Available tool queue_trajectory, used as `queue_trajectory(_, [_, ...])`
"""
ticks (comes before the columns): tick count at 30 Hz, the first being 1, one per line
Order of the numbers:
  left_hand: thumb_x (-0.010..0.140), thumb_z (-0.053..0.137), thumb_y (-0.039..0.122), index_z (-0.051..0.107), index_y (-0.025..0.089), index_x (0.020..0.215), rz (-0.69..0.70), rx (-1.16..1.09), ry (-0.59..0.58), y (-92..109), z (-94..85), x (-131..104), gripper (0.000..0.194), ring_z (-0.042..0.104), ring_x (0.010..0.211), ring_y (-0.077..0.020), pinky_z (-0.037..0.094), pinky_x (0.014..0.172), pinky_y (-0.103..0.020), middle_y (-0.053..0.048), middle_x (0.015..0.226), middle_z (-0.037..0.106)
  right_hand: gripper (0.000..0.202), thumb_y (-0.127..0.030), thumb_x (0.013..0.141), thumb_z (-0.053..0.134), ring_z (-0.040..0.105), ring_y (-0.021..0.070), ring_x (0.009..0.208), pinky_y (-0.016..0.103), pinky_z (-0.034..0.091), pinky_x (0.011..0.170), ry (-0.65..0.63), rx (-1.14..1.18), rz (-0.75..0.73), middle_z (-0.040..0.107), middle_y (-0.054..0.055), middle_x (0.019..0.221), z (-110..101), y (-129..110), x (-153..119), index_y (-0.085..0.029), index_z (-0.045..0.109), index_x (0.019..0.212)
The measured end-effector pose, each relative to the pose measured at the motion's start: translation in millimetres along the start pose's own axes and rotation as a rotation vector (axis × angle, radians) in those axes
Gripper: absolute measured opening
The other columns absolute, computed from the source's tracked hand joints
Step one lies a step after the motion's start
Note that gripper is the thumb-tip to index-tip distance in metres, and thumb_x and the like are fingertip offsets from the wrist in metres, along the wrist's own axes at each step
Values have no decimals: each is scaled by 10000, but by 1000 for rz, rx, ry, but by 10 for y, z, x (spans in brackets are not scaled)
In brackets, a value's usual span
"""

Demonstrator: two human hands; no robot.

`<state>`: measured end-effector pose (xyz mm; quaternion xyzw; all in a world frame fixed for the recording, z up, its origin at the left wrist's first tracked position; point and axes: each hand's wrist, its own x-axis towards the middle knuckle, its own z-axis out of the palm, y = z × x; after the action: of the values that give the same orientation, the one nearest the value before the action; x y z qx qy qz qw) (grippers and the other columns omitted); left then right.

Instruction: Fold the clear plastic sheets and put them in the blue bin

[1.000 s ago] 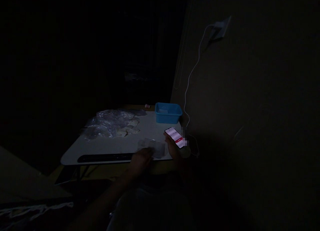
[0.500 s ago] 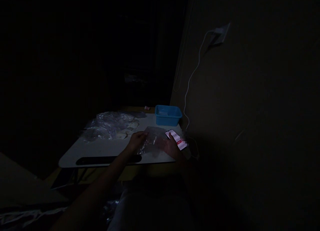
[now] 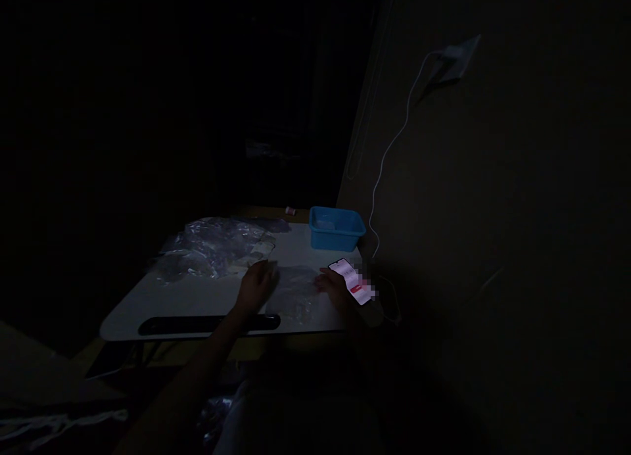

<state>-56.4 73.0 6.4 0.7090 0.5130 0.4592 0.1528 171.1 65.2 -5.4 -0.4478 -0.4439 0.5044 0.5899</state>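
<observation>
A clear plastic bag point(image 3: 293, 297) lies spread on the white table point(image 3: 185, 298) between my two hands. My left hand point(image 3: 256, 287) is closed at the bag's upper left corner, with a pale bit of film by its fingertips. At the bag's right edge is my right hand point(image 3: 335, 288), its fingers apart and pointing left; in the dim light, contact with the film is hard to judge. Just right of that hand, a phone point(image 3: 351, 281) with a lit screen rests on the table.
Crumpled clear plastic bags point(image 3: 217, 244) are heaped on the table's left side. A blue plastic basket point(image 3: 335, 238) stands at the back right. A white cable point(image 3: 383, 159) hangs from a wall socket point(image 3: 456, 60). A small pinkish-white object point(image 3: 290, 211) sits behind the table.
The bag has gone from being raised between my hands to lying lower and flatter. My right hand has come out from behind the film. My left hand has shifted slightly left.
</observation>
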Motion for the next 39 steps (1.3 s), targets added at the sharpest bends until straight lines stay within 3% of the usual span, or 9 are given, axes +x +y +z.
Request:
queue_trajectory(3, [826,360,385,581,155,1062,167,187,-139,12,33,-23,397,527,1053,-221,410,917,-381,-102,1107,602,340,-334,559,663,633,180,652,305,509,557,0,23,-33,658,20,720,-6,14,-22,-186,587,856])
queue_trajectory(6, [837,327,339,572,137,1084,223,292,-221,67,63,-49,402,523,1063,-220,412,924,-368,-115,1125,593,351,-341,566,655,633,205,760,332,520,607,11,17,-73,661,44,809,-21,21,-28,-194,587,877])
queue_trajectory(13, [834,320,286,573,143,1063,259,474,-249,160,-8,-130,370,526,1053,-229,405,915,-381,-121,1111,595,324,-306,588,634,602,242,908,390,514,720,24,-33,-154,656,70,932,-64,66,-1,-208,598,895])
queue_trajectory(20, [847,304,314,448,103,1226,199,614,-358,91,71,-201,457,353,1239,-253,268,1001,-456,-169,1323,414,318,-292,622,580,597,255,924,409,502,730,11,-67,-191,645,81,971,-78,138,35,-207,595,928])
queue_trajectory(26, [853,295,334,386,84,1278,140,708,-405,202,114,-115,501,272,1283,-265,226,1004,-497,-179,1374,323,313,-272,734,458,548,238,1013,426,405,913,122,-542,-448,620,97,1049,-26,130,1,-183,596,1001])
queue_trajectory(31, [863,278,355,375,98,1290,126,749,-403,229,135,-102,507,266,1286,-258,221,1001,-494,-170,1377,322,457,-276,813,409,373,229,1225,402,288,1019,-116,-1016,-605,446,116,1307,131,-7,-137,-142,443,1248])
queue_trajectory(33, [869,259,360,365,80,1295,124,765,-405,220,142,-114,521,254,1290,-262,216,1002,-496,-170,1382,310,477,-303,842,388,324,228,1260,410,258,1030,-174,-1181,-617,390,124,1349,184,-32,-182,-131,395,1286])
queue_trajectory(39, [874,215,376,340,78,1312,132,817,-407,222,135,-131,545,248,1293,-253,224,1007,-476,-147,1393,299,483,-367,906,241,297,214,1276,449,210,1035,-193,-1543,-549,371,132,1357,231,-11,-206,-110,390,1287])
